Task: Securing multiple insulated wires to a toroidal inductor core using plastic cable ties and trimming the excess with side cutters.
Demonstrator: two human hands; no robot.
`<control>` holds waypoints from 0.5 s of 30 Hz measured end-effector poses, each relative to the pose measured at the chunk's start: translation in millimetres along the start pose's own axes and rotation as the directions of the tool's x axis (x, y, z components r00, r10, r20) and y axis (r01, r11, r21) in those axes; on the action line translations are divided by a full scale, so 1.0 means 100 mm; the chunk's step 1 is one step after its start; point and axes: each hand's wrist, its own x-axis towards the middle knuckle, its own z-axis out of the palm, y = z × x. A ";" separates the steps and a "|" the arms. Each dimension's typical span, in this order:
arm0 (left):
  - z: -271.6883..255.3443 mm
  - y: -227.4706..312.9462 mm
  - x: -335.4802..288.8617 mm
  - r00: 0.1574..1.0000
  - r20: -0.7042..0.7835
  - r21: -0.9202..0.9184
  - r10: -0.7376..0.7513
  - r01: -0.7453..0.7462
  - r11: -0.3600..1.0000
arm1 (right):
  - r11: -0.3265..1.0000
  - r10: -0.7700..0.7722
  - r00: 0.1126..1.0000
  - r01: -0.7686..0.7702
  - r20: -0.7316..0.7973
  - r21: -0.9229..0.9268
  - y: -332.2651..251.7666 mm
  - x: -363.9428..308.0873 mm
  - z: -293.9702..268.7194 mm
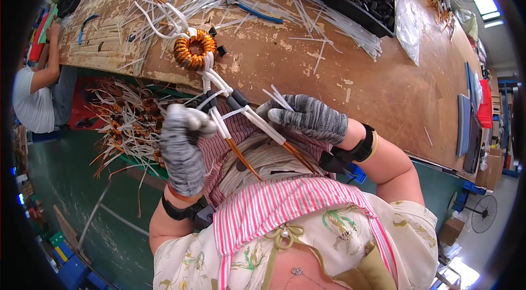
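Just beyond the left grip [183, 147], gloved in grey knit, a ring-shaped coil of orange copper wire [184, 52] lay on the worn brown wooden table [372, 98], its white-sleeved leads [256, 120] running down between both grips. The left grip's fingers curled beside those leads; whether they pinched anything could not be told. The right grip [307, 117], likewise gloved, was closed on some thin white plastic ties [278, 97]. Blue-handled metal cutters [262, 14] lay beyond both grips.
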 end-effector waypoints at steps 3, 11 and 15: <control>0.07 -0.07 -0.07 0.964 0.009 0.089 -0.264 0.263 0.961 | 0.977 0.078 0.997 -0.077 0.004 0.201 -0.03 -0.04 -0.03; -0.01 -0.43 0.56 0.902 0.205 -0.447 -0.379 0.431 0.784 | 0.979 -0.127 0.983 0.103 -0.129 -0.179 -0.15 -0.02 -0.15; 0.20 -0.27 0.62 0.920 0.139 -0.318 -0.367 0.392 0.863 | 0.826 -0.405 0.836 0.159 -0.372 -0.541 -0.30 -0.03 -0.71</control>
